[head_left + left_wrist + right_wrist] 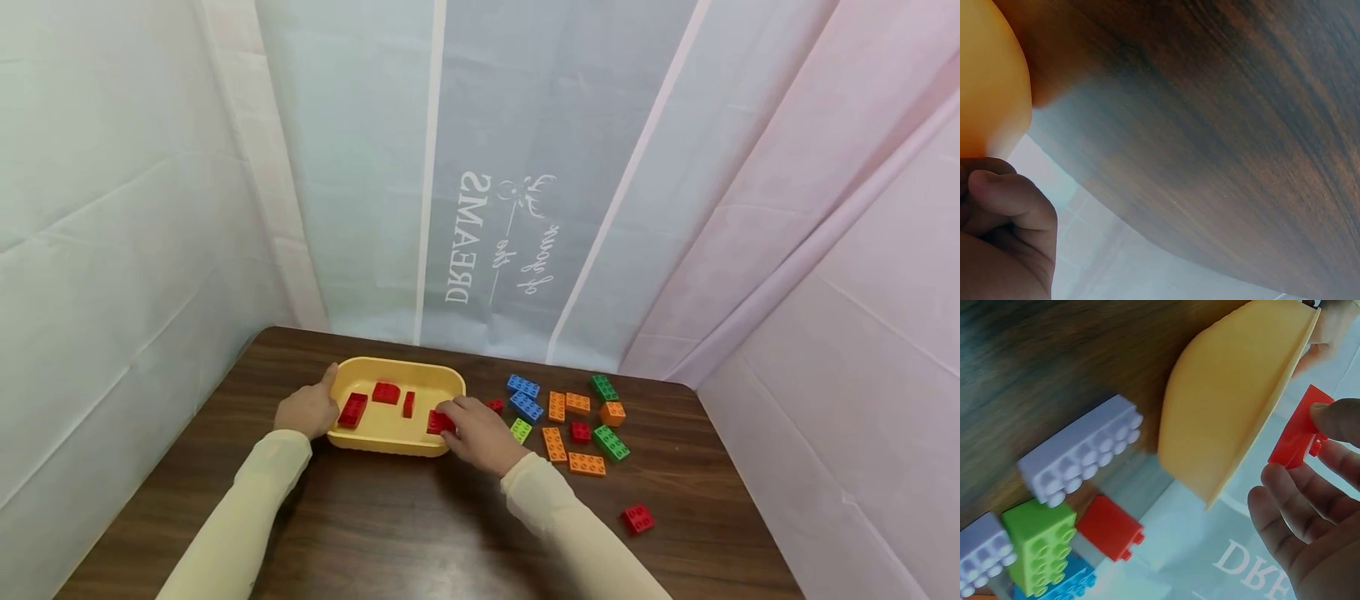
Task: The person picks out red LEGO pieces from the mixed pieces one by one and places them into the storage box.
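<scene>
A yellow tray stands toward the back left of the table with several red bricks lying inside, one of them a thin piece. At its left end, my left hand grips the rim, one finger stretched along it. In the left wrist view the thumb and fingers bend in close by the tray wall. My right hand reaches over the tray's right end. Between its thumb and fingertips it pinches a red brick, studs facing the palm, raised above the rim in the right wrist view.
Right of the tray lie loose bricks: blue, orange, green, lime and red. One red brick sits apart, nearer the front right. The right wrist view shows a lilac brick beside the tray. Fabric walls surround the table.
</scene>
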A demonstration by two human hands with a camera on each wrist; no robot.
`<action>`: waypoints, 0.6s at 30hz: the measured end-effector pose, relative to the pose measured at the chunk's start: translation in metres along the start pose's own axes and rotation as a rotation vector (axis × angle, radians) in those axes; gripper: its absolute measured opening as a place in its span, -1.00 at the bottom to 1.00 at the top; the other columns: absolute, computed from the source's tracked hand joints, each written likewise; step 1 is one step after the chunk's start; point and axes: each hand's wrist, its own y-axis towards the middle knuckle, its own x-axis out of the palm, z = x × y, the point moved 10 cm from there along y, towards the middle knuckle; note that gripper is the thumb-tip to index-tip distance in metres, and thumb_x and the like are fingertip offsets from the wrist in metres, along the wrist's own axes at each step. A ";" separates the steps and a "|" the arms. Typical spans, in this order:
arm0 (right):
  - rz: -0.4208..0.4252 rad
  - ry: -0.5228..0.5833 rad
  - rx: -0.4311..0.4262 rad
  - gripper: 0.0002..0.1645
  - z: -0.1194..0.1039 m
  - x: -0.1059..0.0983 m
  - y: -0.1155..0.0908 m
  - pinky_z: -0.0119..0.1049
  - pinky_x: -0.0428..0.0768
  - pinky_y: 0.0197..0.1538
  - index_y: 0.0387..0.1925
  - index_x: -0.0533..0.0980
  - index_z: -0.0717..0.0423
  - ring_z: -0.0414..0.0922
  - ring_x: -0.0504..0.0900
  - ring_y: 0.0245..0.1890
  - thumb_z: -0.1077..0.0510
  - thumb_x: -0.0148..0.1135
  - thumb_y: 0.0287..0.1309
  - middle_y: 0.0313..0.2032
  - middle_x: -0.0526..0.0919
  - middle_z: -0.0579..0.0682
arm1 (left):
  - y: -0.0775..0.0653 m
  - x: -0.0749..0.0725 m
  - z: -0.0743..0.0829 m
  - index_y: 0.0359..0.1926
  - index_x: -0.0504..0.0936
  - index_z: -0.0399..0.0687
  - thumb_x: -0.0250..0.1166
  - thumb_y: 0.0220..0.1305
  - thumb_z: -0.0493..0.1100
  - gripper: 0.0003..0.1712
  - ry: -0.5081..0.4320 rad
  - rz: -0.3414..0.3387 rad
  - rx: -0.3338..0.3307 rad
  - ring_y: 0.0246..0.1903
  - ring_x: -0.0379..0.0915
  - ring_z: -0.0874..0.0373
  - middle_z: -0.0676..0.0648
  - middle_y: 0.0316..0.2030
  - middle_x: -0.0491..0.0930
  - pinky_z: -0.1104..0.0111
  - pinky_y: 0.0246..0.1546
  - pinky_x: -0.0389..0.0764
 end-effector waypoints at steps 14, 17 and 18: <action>-0.027 -0.022 -0.069 -0.46 -0.022 0.018 0.031 -0.30 0.48 0.01 0.10 0.45 -0.04 -0.17 0.48 -0.12 -0.01 0.35 0.07 -0.07 0.53 -0.08 | 0.002 0.005 -0.002 0.48 -0.15 -0.13 -0.02 0.27 -0.19 -0.18 -0.018 -0.019 -0.021 -0.66 0.33 0.02 -0.11 -0.67 0.40 0.19 -0.57 0.39; -0.026 -0.024 -0.083 -0.47 -0.027 0.021 0.039 -0.28 0.46 0.04 0.11 0.45 -0.04 -0.15 0.48 -0.09 -0.02 0.33 0.10 -0.06 0.53 -0.07 | 0.003 0.004 -0.003 0.48 -0.15 -0.12 -0.02 0.26 -0.18 -0.18 -0.015 -0.017 -0.029 -0.65 0.33 0.02 -0.11 -0.67 0.40 0.18 -0.56 0.39; -0.021 -0.023 -0.091 -0.47 -0.029 0.022 0.041 -0.27 0.45 0.05 0.11 0.45 -0.04 -0.14 0.48 -0.09 -0.01 0.33 0.10 -0.06 0.53 -0.06 | 0.003 0.004 -0.004 0.48 -0.15 -0.11 -0.02 0.26 -0.18 -0.18 -0.017 -0.018 -0.034 -0.65 0.33 0.02 -0.11 -0.67 0.40 0.19 -0.56 0.39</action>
